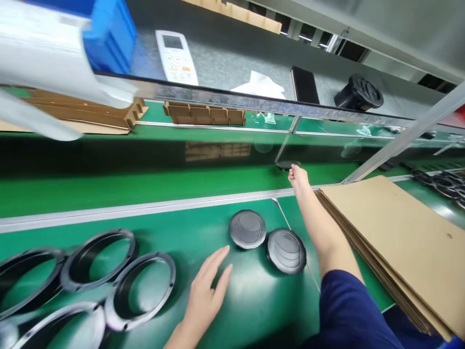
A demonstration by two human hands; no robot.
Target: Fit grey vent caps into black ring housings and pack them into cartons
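My right hand (298,176) is stretched forward over the green conveyor strip, its fingers closed on the edge of a flat black disc (286,165). Lower down, my left hand (209,286) hovers above the green table with its fingers apart and nothing in them. Just beyond its fingertips lie two round black vents, one at the left (247,229) and one at the right (286,251), close beside each other. To the left of my left hand sit several black rings, the nearest one (167,286) with the green surface showing through it.
Stacked cardboard sheets (399,232) lie at the right, beside a slanted metal post (407,138). The shelf (225,63) above holds a white remote (177,58), a black phone (305,86), a black cylindrical part (359,93) and a blue bin (111,36).
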